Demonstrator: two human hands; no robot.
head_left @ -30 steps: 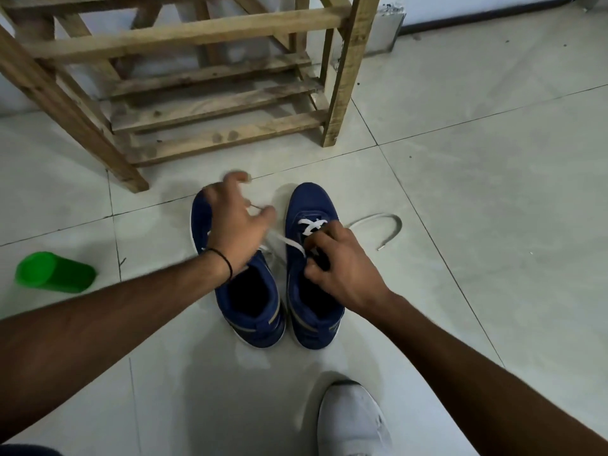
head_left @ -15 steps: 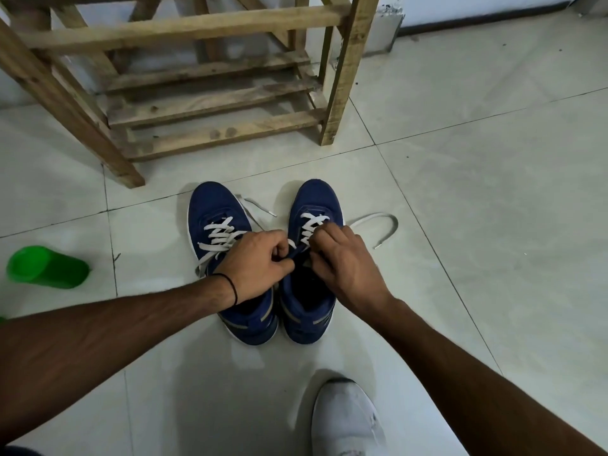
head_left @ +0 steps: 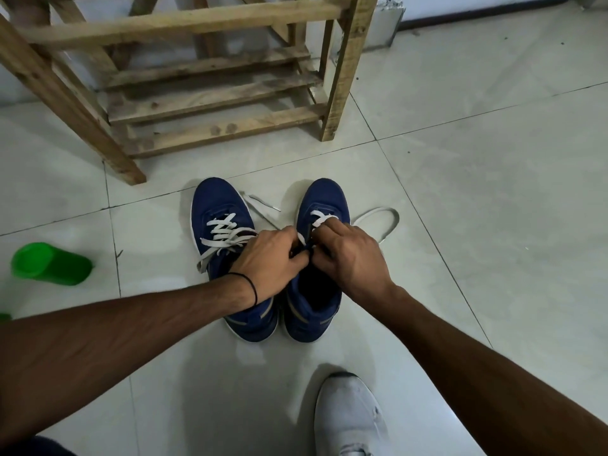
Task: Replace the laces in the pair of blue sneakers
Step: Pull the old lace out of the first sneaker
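White lace (head_left: 320, 219) is pinched between both hands above the blue sneaker (head_left: 324, 197): left hand (head_left: 268, 258) and right hand (head_left: 353, 258) curl inward, fingertips meeting at the eyelets. The lace's loose end loops on the tile (head_left: 460, 225) at the shoe's 3 o'clock. At its 9 o'clock sits the other sneaker (head_left: 215, 205), loosely laced
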